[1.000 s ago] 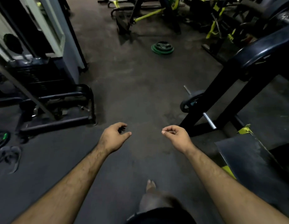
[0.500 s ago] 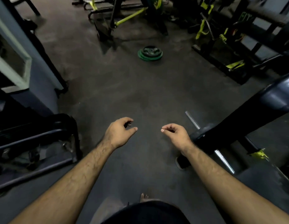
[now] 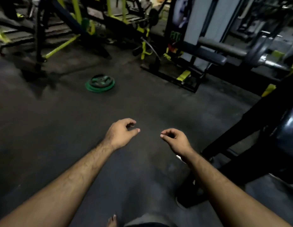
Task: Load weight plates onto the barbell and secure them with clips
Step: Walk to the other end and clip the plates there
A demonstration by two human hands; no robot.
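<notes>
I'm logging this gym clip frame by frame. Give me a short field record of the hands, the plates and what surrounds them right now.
left hand: empty, fingers loosely curled, held out over the floor
right hand: empty, fingers loosely curled, held out over the floor
weight plates: small stack with green rims, lying flat on the floor, ahead and left of the hands, untouched
machines: yellow and black frames beyond the plates; a dark frame close on the right
foot: bare toes at the bottom edge
clips: none visible

A dark grey rubber gym floor (image 3: 142, 104) carries a flat stack of round green-rimmed weight plates (image 3: 100, 83).
</notes>
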